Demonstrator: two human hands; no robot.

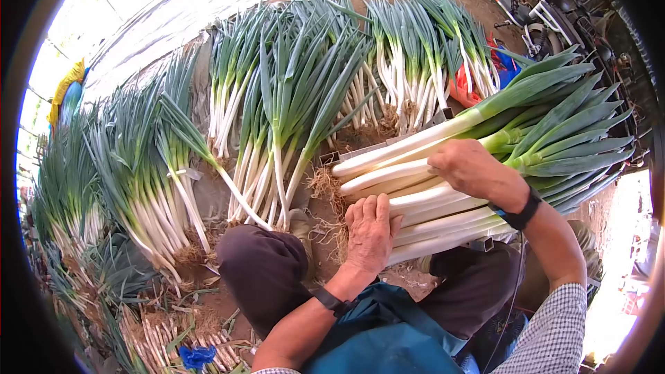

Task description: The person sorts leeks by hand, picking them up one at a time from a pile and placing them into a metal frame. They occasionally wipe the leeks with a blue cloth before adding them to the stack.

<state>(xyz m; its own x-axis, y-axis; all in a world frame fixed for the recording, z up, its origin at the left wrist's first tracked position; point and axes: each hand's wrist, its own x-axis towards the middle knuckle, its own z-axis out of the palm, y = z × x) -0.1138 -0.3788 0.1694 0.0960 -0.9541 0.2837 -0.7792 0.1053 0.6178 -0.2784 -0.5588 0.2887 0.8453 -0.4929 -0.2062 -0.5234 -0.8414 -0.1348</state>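
Note:
A thick pile of long green onions (443, 225) lies crosswise over my lap on a metal frame (488, 243), white stalks and roots to the left, leaves to the right. My left hand (368, 230) is closed over the white stalks near the root end, its fingers bent and thumb to the right; the fingertips are partly hidden. Farther right, my right hand (478, 172) is curled around a white stalk in the upper part of the pile. Tangled roots (325, 183) hang at the pile's left end.
Bundles of green onions (287, 90) stand around the left and far side. Trimmed white stalks (156, 339) lie at lower left beside a blue plastic scrap (197, 357). A pale sheet (187, 10) covers ground at the back. A scooter (537, 14) stands at upper right, near a red bag (460, 86).

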